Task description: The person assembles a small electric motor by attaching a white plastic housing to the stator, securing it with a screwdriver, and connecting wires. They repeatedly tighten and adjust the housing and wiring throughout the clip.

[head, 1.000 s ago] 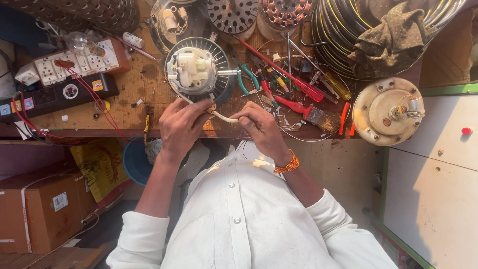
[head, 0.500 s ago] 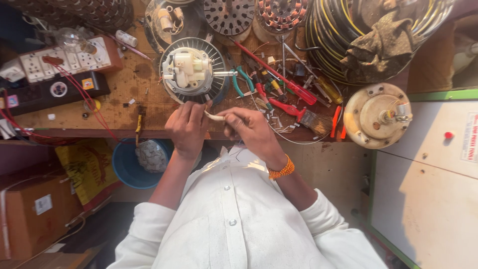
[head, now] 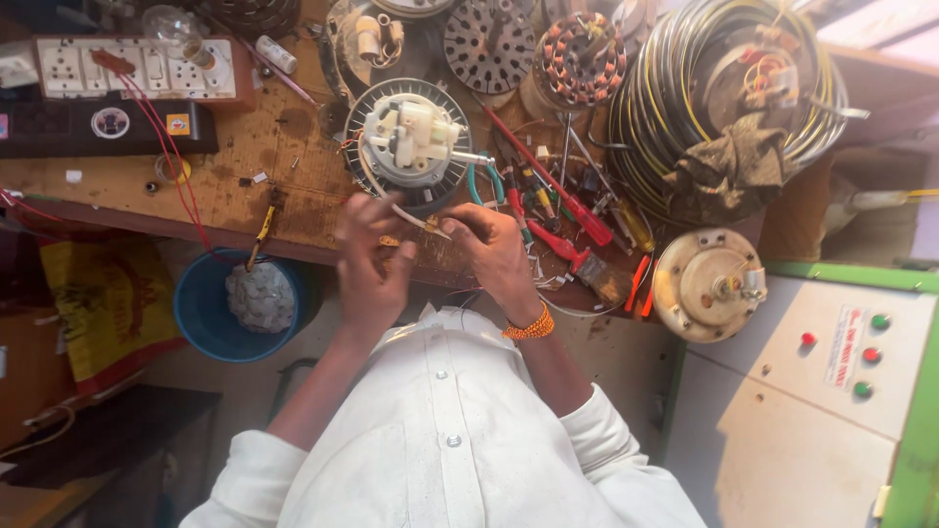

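My left hand (head: pixel 372 264) and my right hand (head: pixel 494 252) meet at the front edge of a wooden workbench (head: pixel 284 161). A thin white wire (head: pixel 396 207) curves down from a round fan motor with a white plastic top (head: pixel 411 142). My right hand, with an orange bead band on its wrist, pinches the wire's free end. My left hand is blurred, its fingers raised beside the wire; whether it grips the wire is unclear. The motor stands just beyond both hands.
Red-handled screwdrivers and pliers (head: pixel 567 220) lie right of my hands. A big cable coil (head: pixel 714 108) and a round metal motor housing (head: pixel 709 284) are at the right. A switchboard (head: pixel 137 68) with red leads is at left, a blue bucket (head: pixel 210 313) below the bench, a control cabinet (head: pixel 831 391) lower right.
The view has shifted slightly. My left hand has lifted its fingers and is now blurred with motion. My right hand still pinches the white wire.
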